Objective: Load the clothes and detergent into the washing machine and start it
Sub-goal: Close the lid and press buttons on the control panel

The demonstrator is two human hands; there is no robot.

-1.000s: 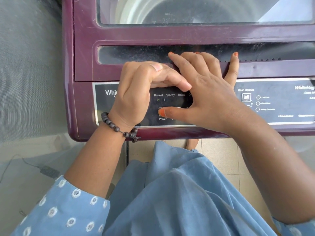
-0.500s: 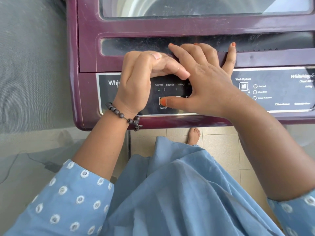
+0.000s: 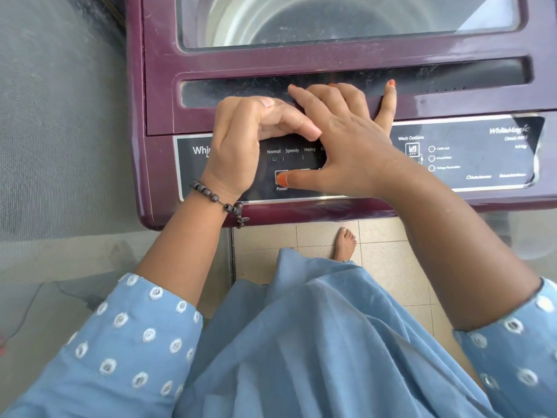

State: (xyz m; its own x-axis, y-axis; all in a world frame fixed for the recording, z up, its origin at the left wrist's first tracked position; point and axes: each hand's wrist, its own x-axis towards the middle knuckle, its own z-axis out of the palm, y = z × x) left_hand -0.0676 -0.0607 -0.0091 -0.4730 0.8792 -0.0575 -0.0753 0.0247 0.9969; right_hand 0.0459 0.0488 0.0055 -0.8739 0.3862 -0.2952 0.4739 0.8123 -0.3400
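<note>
I see my right hand (image 3: 346,140) spread flat across the near edge of a maroon top-loading washing machine (image 3: 156,86), its fingers reaching far onto the lid's recessed handle (image 3: 452,78) while the thumb, with an orange nail, presses the Power button (image 3: 281,177) on the dark control panel (image 3: 482,152). My left hand (image 3: 241,143) rests just left of it on the panel, fingers curled loosely and holding nothing, its fingertips touching the right hand. A dark beaded bracelet (image 3: 217,199) circles the left wrist. Farther off, the lid's glass window (image 3: 331,19) shows the drum. Nearer, blue dotted sleeves (image 3: 135,342), blue cloth and a bare foot (image 3: 345,242) on pale floor tiles (image 3: 388,267).
</note>
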